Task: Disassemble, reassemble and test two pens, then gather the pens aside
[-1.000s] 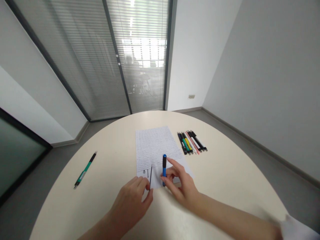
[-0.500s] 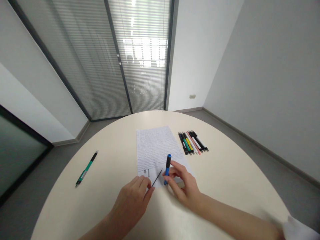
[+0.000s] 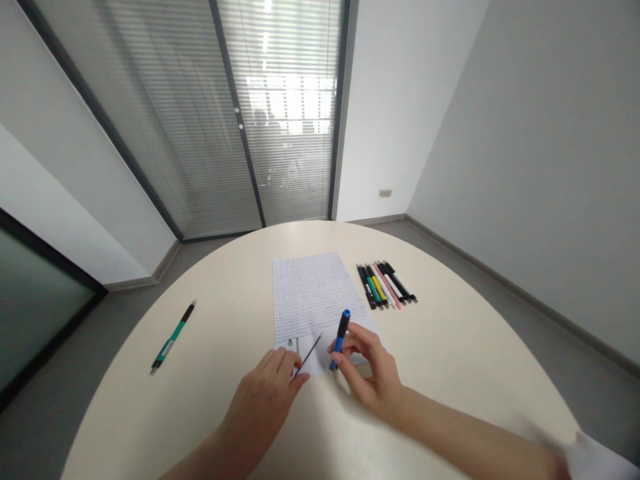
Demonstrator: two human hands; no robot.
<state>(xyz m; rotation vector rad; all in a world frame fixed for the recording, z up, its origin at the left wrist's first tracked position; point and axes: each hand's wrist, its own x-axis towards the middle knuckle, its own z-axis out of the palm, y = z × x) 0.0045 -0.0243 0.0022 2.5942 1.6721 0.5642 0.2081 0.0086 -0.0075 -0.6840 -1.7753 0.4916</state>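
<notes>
Pale round surface (image 3: 150,407) carries a handwritten sheet (image 3: 310,297), a pen row (image 3: 385,285) just right of it, and a green pen (image 3: 173,338) well left. At the sheet's lower edge, right hand (image 3: 374,375) grips a tilted blue pen (image 3: 341,340); left hand (image 3: 263,410) pinches a thin dark rod (image 3: 309,355).

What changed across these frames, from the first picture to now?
The blue pen in the right hand has moved rightward, from upright to leaning right. The thin dark rod in the left hand has tilted over to the right too. Neither was let go. The handwritten sheet, row of pens and green pen stayed put.
</notes>
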